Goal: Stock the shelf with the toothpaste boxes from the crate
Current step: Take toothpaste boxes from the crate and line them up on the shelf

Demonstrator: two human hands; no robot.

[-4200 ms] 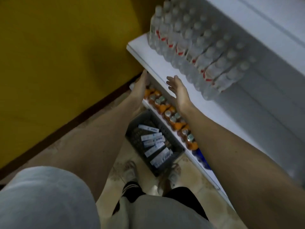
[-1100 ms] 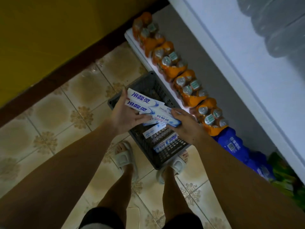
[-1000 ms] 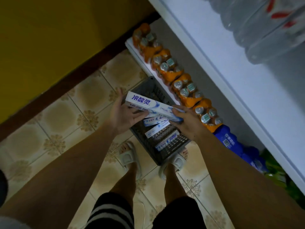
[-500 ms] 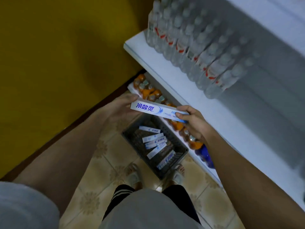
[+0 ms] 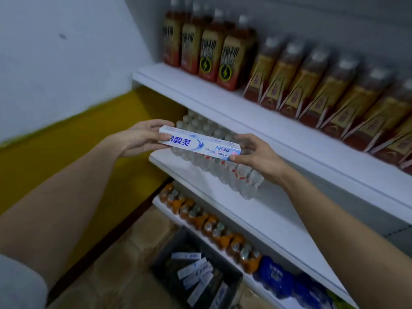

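Here the left hand point(image 5: 142, 139) grips the near-left end of the toothpaste box point(image 5: 200, 143), fingers curled over its top edge and thumb pinching from below. The box is held in the air, flat and level. Its long axis runs from about ten o'clock at the left hand toward four o'clock at the right hand point(image 5: 256, 153). That hand pinches the other end, thumb under and fingers wrapped over the end flap. Both hands are about equally close to the shelves. The box hangs in front of the clear water bottles point(image 5: 223, 166) on the middle shelf point(image 5: 256, 210), with the upper shelf point(image 5: 267, 121) at its one o'clock.

I judge the coming move turns on swinging that long axis to suit a bare strip of shelf board. The widest open strip shows on the middle shelf, toward five o'clock of the box.

The box face carries large blue Chinese characters, "冷酸灵", partly covered by the left thumb; smaller print to the right is too blurred to read. The brown bottles point(image 5: 225, 56) at twelve o'clock show a lightning-bolt emblem. More boxes lie in the crate point(image 5: 231, 277) at six o'clock.
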